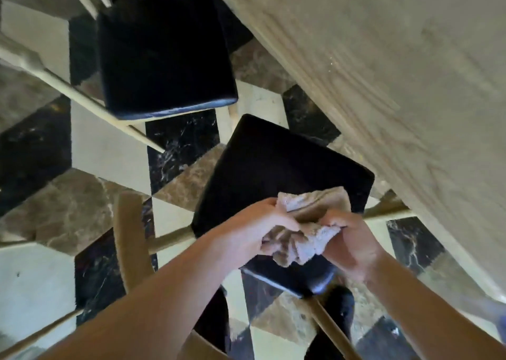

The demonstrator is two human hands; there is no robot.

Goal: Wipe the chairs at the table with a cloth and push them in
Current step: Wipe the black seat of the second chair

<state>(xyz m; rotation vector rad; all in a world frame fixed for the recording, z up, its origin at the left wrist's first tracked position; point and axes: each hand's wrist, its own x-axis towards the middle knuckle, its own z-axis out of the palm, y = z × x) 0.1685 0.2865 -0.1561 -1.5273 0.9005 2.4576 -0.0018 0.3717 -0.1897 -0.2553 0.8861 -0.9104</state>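
Cloth [304, 228], a crumpled beige rag, hangs bunched between both hands above the near chair's seat [273, 168]. No brand, label or writing can be read on it or on anything around. The left hand [254, 228] has its fingers curled round the rag's left part, and the right hand [353, 239] pinches the right part, so each grip is holding the cloth; the fabric spills out above and below the fingers.

The near chair has a dark, glossy padded seat on a pale wooden frame, and it stands turned at an angle, its far corner close to the table [397, 72] but not tucked under it. A backrest rail [131, 236] of pale wood rises to the left of the left forearm. The far chair [164, 55], with the same dark seat, stands beyond it, next to the table's edge.

The table is light wood with visible grain and fills the upper right. Below everything lies a floor [68, 154] of black, brown and cream marble tiles. A dark shoe [339, 307] shows under the near seat's front corner.
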